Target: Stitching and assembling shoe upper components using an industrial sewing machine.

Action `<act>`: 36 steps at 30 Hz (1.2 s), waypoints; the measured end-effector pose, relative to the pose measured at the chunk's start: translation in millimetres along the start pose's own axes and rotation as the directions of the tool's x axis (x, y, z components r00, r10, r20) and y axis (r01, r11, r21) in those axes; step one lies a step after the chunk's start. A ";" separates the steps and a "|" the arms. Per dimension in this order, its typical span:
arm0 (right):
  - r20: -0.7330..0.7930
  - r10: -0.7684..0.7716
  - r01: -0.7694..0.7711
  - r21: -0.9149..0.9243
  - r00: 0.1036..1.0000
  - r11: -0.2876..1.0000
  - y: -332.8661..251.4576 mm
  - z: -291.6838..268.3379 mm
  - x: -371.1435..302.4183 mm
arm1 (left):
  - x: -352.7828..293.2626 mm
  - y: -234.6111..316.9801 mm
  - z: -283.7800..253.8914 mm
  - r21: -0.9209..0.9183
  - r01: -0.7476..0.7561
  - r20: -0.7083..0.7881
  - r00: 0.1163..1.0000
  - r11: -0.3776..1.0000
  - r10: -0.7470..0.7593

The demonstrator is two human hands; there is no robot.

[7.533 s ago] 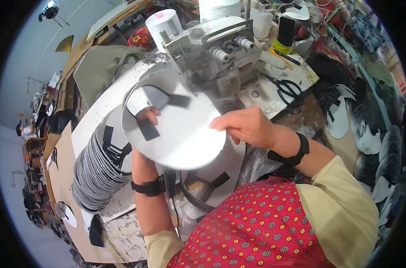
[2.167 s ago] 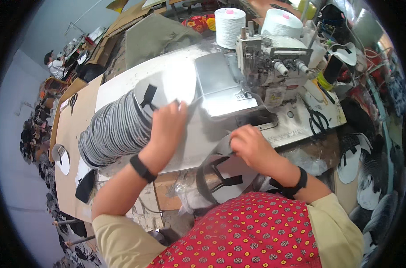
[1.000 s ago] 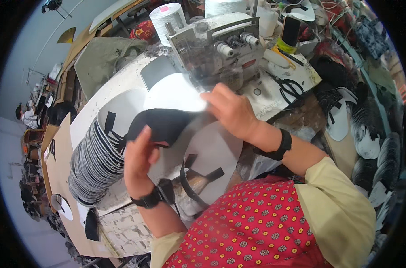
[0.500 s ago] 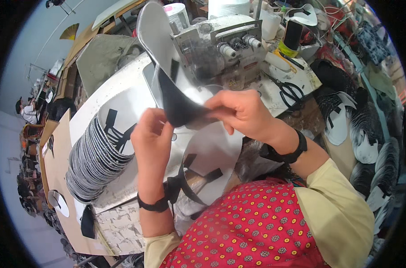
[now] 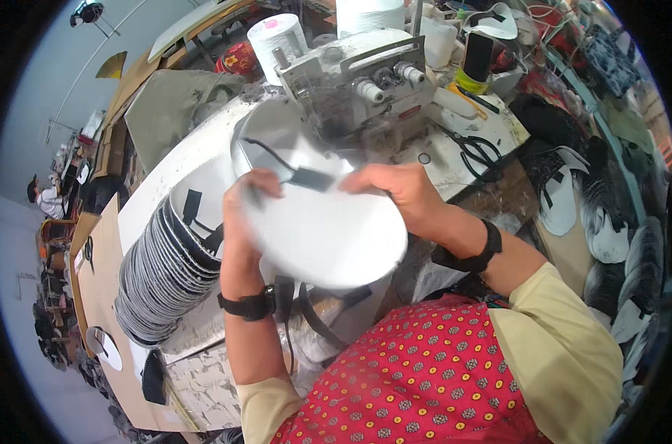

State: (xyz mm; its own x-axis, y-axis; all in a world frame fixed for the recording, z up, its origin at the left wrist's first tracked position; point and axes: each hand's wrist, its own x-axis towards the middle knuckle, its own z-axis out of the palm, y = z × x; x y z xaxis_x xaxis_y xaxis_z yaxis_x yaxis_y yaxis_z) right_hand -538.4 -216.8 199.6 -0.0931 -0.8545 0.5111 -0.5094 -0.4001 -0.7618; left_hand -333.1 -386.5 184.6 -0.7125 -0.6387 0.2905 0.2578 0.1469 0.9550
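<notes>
A white insole point(image 5: 336, 240) is stretched between my two hands over the work table, its broad rounded end toward me. Across its middle lies a black strip point(image 5: 311, 178). My left hand point(image 5: 243, 214), somewhat blurred, is closed on the left edge. On the opposite edge, near the strip, my right hand point(image 5: 402, 192) pinches with thumb and fingers. The far end of the insole reaches toward the sewing machine point(image 5: 358, 89). A leaning stack of similar insoles point(image 5: 158, 281), with grey fuzzy edges and black strips, stands left of my left hand.
Behind the machine stand white thread cones point(image 5: 277, 44). Black scissors point(image 5: 475, 154) lie on the machine's table at right, with a phone point(image 5: 478, 58) upright beyond them. More insoles point(image 5: 559, 203) are piled at far right. A person point(image 5: 49, 196) is far off at left.
The insole, previously raised upright with its dark side partly showing, has swung down toward me and now shows its white face. My hands have moved slightly apart.
</notes>
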 end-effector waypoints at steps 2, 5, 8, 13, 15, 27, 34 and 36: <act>0.041 -0.020 0.018 0.044 0.999 0.999 1.7 -4.8 -6.2 | -0.9 -11.1 -14.0 -0.391 -0.074 0.115 0.985 0.918 0.129; 0.109 -0.068 0.057 0.105 0.992 0.993 6.3 -0.9 -11.4 | -5.8 -17.5 -19.9 -0.158 -0.107 -0.215 0.974 0.982 0.072; -0.004 -0.067 0.066 -0.055 0.998 0.996 13.0 13.0 -9.3 | -3.6 -13.2 -11.4 -0.444 -0.168 -0.350 0.937 0.880 0.003; -0.110 -0.023 0.017 -0.056 0.994 0.998 21.2 27.1 4.1 | 12.0 3.4 -8.4 -0.280 -0.063 -0.617 0.777 0.958 -0.129; -0.142 -0.064 0.043 -0.143 0.988 0.989 23.4 25.9 9.3 | 2.9 13.1 -14.3 -0.229 0.147 -0.693 0.670 0.962 -0.267; 0.049 0.402 -0.401 -0.031 0.914 0.915 24.0 38.2 -27.9 | -63.7 34.3 60.3 0.324 0.148 -0.099 0.988 0.934 -0.122; 0.301 -0.155 0.260 -0.350 0.941 0.900 8.0 79.9 -21.2 | 2.1 12.5 10.7 0.964 -0.002 -0.207 0.620 0.265 0.757; 0.263 -0.260 0.329 -0.265 0.929 0.906 4.3 78.6 -18.0 | 11.0 19.6 -2.1 0.975 -0.209 0.216 0.778 -0.081 0.590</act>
State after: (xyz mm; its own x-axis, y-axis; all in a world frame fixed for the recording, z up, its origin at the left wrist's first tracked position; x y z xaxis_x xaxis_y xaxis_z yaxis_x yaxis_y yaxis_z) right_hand -471.7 -229.2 155.8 0.2711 -0.7768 0.5683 -0.7192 -0.5559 -0.4167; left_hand -334.5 -392.3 206.4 -0.5426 -0.2473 0.8027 -0.5084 0.8574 -0.0796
